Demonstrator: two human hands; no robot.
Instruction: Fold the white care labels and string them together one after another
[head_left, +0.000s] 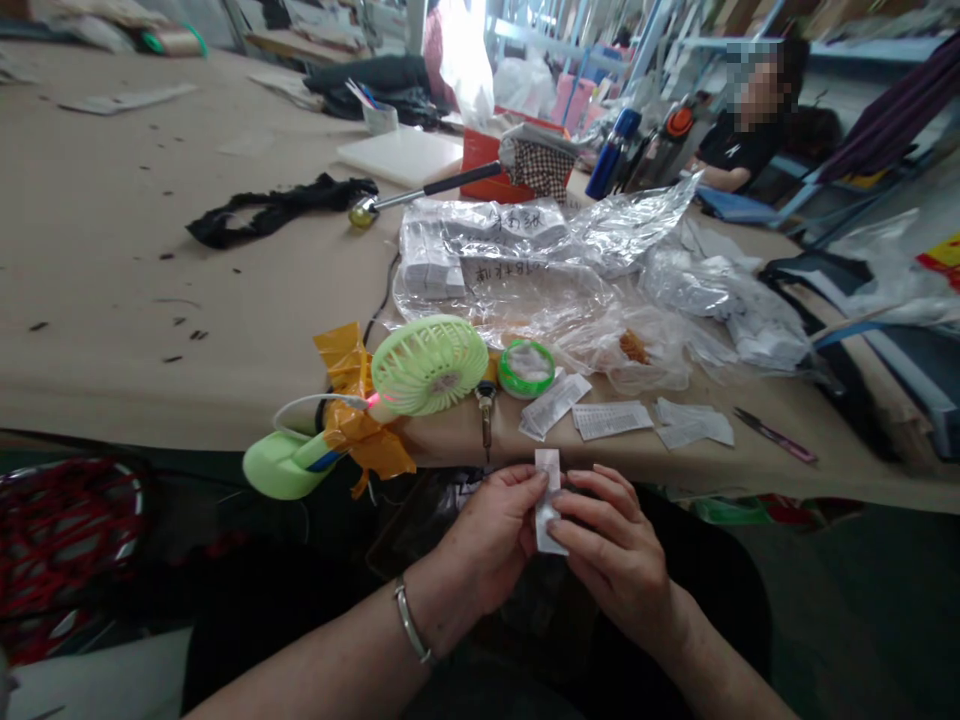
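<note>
A small stack of white printed labels (550, 515) is held upright in front of the table edge. My left hand (491, 530) pinches its left side between thumb and fingers. From the right, my right hand (619, 550) presses its fingertips against the same labels, its upper fingers slightly apart. Just beyond, more white printed labels (613, 420) lie in small piles along the table's front edge. Near them are a green round tub (526, 368) with white stuff inside and a slim tool with a metal tip (486, 415), resembling a soldering iron.
A green fan (430, 366) is fixed at the table edge with yellow tape (352, 420). Clear plastic bags (510, 280) with bundled labels lie behind. Pink-handled tweezers or snips (776, 436) rest at right. Farther back are a black cloth strip (277, 210), bottles (613, 155) and a seated person (746, 125).
</note>
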